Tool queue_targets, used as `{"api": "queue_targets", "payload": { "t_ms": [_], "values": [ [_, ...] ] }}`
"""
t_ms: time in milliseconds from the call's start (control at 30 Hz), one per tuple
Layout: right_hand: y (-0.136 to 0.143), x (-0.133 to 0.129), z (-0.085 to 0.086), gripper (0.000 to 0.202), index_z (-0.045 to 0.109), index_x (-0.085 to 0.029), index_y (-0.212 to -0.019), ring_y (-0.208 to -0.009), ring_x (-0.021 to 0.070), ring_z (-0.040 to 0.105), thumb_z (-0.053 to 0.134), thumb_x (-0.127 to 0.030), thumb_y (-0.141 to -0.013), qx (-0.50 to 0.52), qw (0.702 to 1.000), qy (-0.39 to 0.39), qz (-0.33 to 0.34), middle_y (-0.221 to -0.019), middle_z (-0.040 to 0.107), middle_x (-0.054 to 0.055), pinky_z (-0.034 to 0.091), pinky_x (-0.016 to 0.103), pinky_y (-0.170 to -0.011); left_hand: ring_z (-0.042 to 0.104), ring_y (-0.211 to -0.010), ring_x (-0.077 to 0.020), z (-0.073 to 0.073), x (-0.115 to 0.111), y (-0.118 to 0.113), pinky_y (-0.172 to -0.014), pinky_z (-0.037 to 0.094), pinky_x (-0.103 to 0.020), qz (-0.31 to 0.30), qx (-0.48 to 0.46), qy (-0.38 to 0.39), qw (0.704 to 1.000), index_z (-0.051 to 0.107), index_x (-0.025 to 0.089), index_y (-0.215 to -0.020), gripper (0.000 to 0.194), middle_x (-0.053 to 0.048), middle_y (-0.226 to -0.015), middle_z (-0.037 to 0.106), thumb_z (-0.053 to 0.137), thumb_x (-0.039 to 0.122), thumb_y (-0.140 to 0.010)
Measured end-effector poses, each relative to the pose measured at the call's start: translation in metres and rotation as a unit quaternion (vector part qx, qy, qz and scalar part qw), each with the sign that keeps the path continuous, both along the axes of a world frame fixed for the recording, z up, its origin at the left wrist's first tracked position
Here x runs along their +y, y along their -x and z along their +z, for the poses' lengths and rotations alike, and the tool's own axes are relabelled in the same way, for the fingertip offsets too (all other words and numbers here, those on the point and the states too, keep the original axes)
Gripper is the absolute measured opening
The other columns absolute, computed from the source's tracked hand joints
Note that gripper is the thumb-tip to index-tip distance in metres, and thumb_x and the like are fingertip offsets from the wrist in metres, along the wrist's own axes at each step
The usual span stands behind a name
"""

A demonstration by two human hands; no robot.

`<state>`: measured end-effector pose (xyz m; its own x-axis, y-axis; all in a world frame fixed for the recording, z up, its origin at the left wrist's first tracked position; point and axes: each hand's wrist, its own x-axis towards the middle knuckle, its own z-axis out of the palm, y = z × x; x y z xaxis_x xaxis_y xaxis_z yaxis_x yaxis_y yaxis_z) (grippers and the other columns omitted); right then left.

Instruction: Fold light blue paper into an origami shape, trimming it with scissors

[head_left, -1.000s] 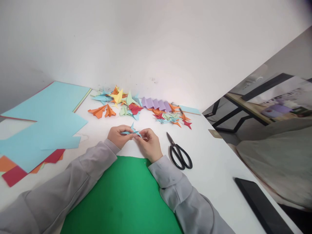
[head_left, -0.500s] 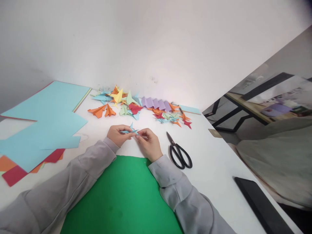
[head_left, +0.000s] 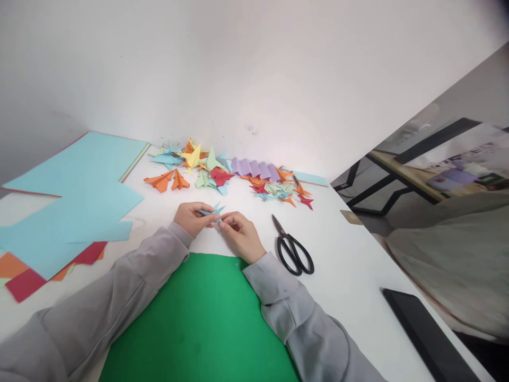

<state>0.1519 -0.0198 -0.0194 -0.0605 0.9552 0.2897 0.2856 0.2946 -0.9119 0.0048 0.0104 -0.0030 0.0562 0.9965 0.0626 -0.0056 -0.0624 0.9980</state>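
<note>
The folded blue paper piece (head_left: pixel 213 210) is above the white tabletop (head_left: pixel 350 265), which stands against a plain white wall. The left hand (head_left: pixel 191 218) and the right hand (head_left: pixel 240 235) meet there, and their fingers pinch the piece from both sides.

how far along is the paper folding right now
Done: a pile of folded paper figures lies at the back of the table. In hand: left hand and right hand pinch a small light blue piece. Left: uncut blue sheets and a green sheet.
</note>
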Motion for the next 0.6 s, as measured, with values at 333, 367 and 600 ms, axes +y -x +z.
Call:
{"api": "queue_targets", "payload": {
  "t_ms": [333, 367, 600],
  "values": [
    [-0.002, -0.002, 0.005, 0.04, 0.056, -0.02, -0.054, -0.072, 0.0166, 0.054, 0.046, -0.048, -0.081, -0.02, 1.0, -0.007, 0.006, -0.07, 0.057, 0.003, 0.041, 0.031, -0.072, 0.06, -0.041, -0.014, 0.009, -0.002, 0.002, -0.042, 0.05, -0.024, -0.014, -0.038, 0.046, 0.998, 0.064, 0.01, -0.063, 0.032, -0.003, -0.049, 0.064, 0.081, 0.026, -0.041],
    [-0.002, -0.002, 0.005, 0.04, 0.055, -0.02, -0.055, -0.07, 0.0164, 0.053, 0.046, -0.048, -0.081, -0.013, 1.0, 0.004, -0.007, -0.069, 0.057, 0.003, 0.041, 0.031, -0.07, 0.06, -0.041, -0.0138, 0.01, -0.002, 0.002, -0.043, 0.051, -0.024, -0.011, -0.046, 0.051, 0.998, 0.064, 0.01, -0.063, 0.033, -0.003, -0.05, 0.064, 0.081, 0.026, -0.04],
    [-0.001, -0.001, 0.005, 0.034, 0.059, -0.019, -0.066, -0.058, 0.0134, 0.049, 0.054, -0.052, -0.074, 0.032, 0.998, 0.059, 0.005, -0.059, 0.056, -0.001, 0.038, 0.027, -0.058, 0.058, -0.041, -0.0111, 0.011, -0.003, 0.001, -0.044, 0.052, -0.025, -0.011, -0.053, 0.046, 0.997, 0.069, 0.008, -0.075, 0.042, -0.004, -0.059, 0.066, 0.082, 0.03, -0.041]
  ]
}}
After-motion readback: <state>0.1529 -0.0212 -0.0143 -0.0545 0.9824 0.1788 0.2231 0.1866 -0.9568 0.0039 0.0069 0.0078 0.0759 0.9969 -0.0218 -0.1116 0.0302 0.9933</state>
